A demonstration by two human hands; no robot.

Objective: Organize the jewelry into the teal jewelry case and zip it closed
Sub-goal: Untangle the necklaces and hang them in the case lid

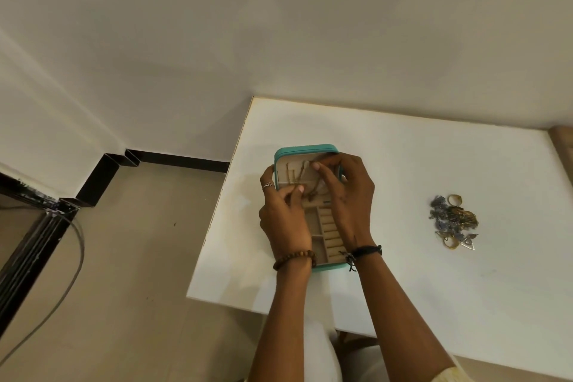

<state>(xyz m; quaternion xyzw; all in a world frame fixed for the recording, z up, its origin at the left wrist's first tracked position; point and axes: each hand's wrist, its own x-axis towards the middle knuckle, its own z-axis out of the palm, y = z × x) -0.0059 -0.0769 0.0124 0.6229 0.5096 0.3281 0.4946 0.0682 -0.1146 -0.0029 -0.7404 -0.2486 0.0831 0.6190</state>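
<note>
Two bare hands are busy over one white table (403, 164), the biggest thing here, pushed against a pale wall. Lying open and flat near the table's left edge is the teal jewelry case (305, 150), its beige lining showing; the lid half lies farther from the person, the tray half with small compartments and ring rolls nearer. Over the lid half, the right hand (347, 195) has its fingers curled, pinching something thin at the top of the lining. Its wrist carries a black cord. The left hand (283, 217), with a beaded bracelet and a silver ring, pinches a thin chain (299, 180) that hangs down the lid's lining. Well to the right of the case, a small pile of jewelry (454, 220) sits on the table, gold and dark pieces tangled together.
</note>
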